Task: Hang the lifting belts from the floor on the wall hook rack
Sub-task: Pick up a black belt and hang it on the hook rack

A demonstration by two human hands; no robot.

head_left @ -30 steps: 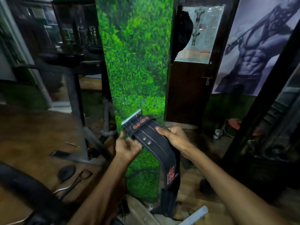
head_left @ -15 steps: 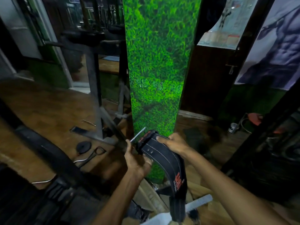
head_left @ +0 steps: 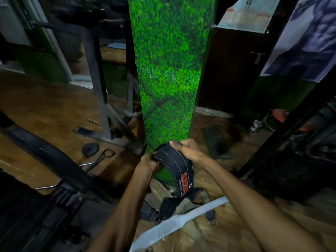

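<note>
Belt: a black leather lifting belt (head_left: 173, 163) with pale stitching lines and red lettering is curving in an arch in front of the grass-print pillar.
Upper end: it is sitting between the two hands, gripped from both sides.
Lower end: it is hanging down toward the wooden floor, where more dark straps (head_left: 168, 206) are lying.
</note>
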